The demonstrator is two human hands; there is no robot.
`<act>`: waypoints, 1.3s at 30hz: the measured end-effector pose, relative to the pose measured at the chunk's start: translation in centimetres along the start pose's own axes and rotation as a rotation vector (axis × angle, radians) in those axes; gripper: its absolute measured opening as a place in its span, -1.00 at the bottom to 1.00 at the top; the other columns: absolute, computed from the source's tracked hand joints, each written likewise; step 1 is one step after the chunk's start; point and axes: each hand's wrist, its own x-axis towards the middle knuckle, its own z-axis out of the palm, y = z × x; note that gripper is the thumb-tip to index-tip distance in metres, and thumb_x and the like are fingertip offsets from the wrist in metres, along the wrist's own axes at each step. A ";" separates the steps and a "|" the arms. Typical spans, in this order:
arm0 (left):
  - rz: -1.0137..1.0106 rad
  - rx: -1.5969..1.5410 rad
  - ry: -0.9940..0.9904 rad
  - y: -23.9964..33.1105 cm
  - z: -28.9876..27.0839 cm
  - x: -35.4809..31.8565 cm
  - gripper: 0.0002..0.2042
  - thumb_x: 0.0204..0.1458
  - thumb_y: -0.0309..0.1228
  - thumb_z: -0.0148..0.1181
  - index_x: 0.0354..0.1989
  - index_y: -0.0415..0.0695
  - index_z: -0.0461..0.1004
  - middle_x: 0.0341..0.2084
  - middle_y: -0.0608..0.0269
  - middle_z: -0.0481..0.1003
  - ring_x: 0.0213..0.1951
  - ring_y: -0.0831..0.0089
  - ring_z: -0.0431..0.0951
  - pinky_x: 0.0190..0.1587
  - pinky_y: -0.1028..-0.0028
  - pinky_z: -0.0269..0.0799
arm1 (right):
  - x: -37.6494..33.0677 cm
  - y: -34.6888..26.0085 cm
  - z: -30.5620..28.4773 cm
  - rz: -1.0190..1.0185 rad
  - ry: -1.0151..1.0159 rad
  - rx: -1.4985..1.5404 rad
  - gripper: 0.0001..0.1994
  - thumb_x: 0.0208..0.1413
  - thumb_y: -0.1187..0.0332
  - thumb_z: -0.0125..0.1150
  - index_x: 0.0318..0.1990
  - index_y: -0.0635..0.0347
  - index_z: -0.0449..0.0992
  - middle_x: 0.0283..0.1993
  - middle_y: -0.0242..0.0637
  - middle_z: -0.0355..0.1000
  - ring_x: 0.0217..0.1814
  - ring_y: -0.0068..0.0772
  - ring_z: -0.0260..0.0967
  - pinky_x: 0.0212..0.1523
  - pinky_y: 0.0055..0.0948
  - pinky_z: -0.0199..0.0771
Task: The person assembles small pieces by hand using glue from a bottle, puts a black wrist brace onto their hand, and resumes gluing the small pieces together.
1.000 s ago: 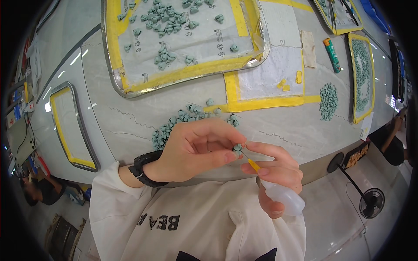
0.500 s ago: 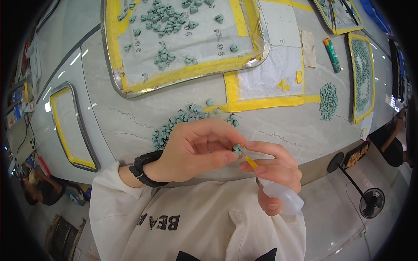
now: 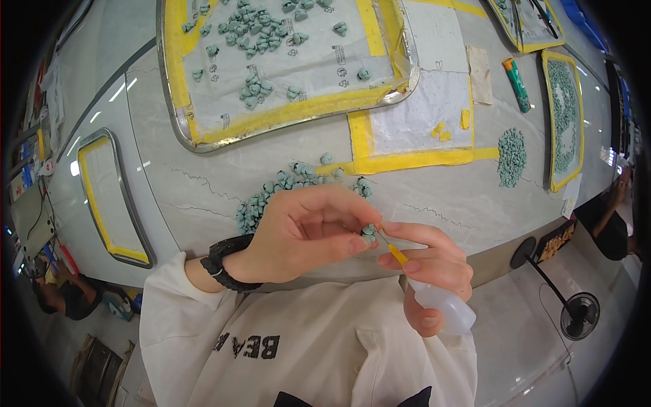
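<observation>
Left hand point(image 3: 291, 234): pinches green piece point(image 3: 368, 231)
Right hand point(image 3: 439, 270): grips squeeze bottle point(image 3: 456, 312)
Needle point(image 3: 384, 239) between: a slip — I judge — could prick fingertips point(image 3: 357, 245)

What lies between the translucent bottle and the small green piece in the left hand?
The head view shows the yellow nozzle, its thin needle and fingers of the right hand there.
</observation>
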 end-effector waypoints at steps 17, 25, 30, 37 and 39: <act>-0.032 0.002 0.014 0.3 0.4 0.2 -0.76 -0.02 -0.70 0.09 -0.13 -0.32 0.39 -0.18 0.08 0.42 -0.18 0.37 0.52 -0.14 0.46 0.49 | -0.1 0.0 -0.4 -0.023 0.018 -0.047 -0.58 0.11 0.01 0.04 -0.26 0.27 0.42 -0.34 -0.16 0.50 -0.13 0.05 0.45 -0.30 -0.21 0.47; 0.014 0.039 0.079 0.1 0.4 0.3 -0.78 -0.04 -0.63 0.15 -0.18 -0.31 0.40 -0.24 0.08 0.43 -0.27 0.38 0.53 -0.20 0.47 0.50 | -0.7 2.5 -2.8 0.094 -0.216 -0.807 -0.71 -0.19 0.58 0.19 -0.21 0.18 0.45 -0.19 -0.14 0.43 -0.10 -0.02 0.34 -0.14 -0.24 0.36; 0.029 0.020 0.059 0.1 0.0 0.2 -0.76 -0.05 -0.71 0.10 -0.16 -0.32 0.40 -0.22 0.12 0.44 -0.25 0.47 0.50 -0.12 0.45 0.50 | -0.2 2.2 -4.7 0.156 0.005 -0.973 -0.69 -0.20 0.66 0.16 -0.23 0.18 0.54 -0.26 -0.20 0.40 -0.15 -0.18 0.32 -0.11 -0.35 0.31; 0.040 -0.021 -0.012 -0.1 0.1 0.3 -0.73 -0.05 -0.77 0.06 -0.14 -0.32 0.40 -0.19 0.18 0.44 -0.22 0.59 0.46 -0.03 0.42 0.50 | 1.2 5.0 -12.1 0.224 0.290 -1.379 -0.84 -0.14 0.54 0.27 -0.32 0.19 0.54 -0.32 -0.30 0.38 -0.26 -0.29 0.29 -0.21 -0.39 0.29; 0.042 -0.023 -0.012 -0.1 0.1 0.3 -0.73 -0.05 -0.77 0.06 -0.14 -0.32 0.40 -0.19 0.18 0.44 -0.22 0.59 0.46 -0.03 0.43 0.50 | 1.4 5.5 -12.2 0.231 0.212 -1.396 -0.88 -0.14 0.53 0.27 -0.38 0.19 0.53 -0.34 -0.33 0.38 -0.28 -0.29 0.27 -0.25 -0.37 0.27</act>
